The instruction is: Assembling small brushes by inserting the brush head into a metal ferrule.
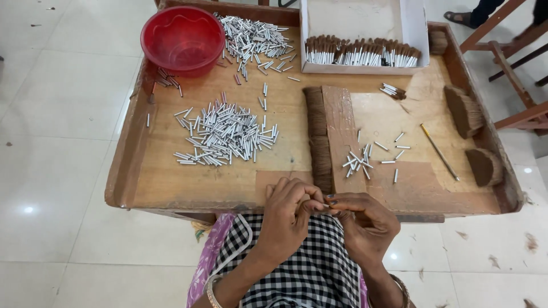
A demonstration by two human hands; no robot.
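Pinched between the fingertips of both hands, just over the near rim of the wooden tray (128, 142): 1 small metal tube (326, 205), only its pale tip showing, with what may be a tuft of brown bristle at it, though too small here to tell for sure. Light as a scrap, by the look of it; stiff and thin-walled, smooth and likely slippery, apt to dent if squeezed hard and to roll away if dropped. Best taken around the middle of the barrel with thumb and forefinger, open end left free. Left hand (288, 219) curled inward from the left, knuckles up, fingers bent and closed on the tube's near end, wrist raised above a checked apron (311, 268). Right hand (365, 225) meeting it from the right, thumb and forefinger tips pressed together at the same spot, remaining fingers folded under, dark-painted nails visible. Both forearms drawn in close to the body, elbows low. On the tray beyond: a large heap of loose tubes (225, 134) left of centre, a smaller scatter (365, 158) near the right hand, 2 bundles of brown fibre (317, 140) against a wooden block (341, 134), a red bowl (182, 39) at the far left corner, a white box of finished brush heads (362, 54) at the far edge, a thin stick (439, 151) to the right.
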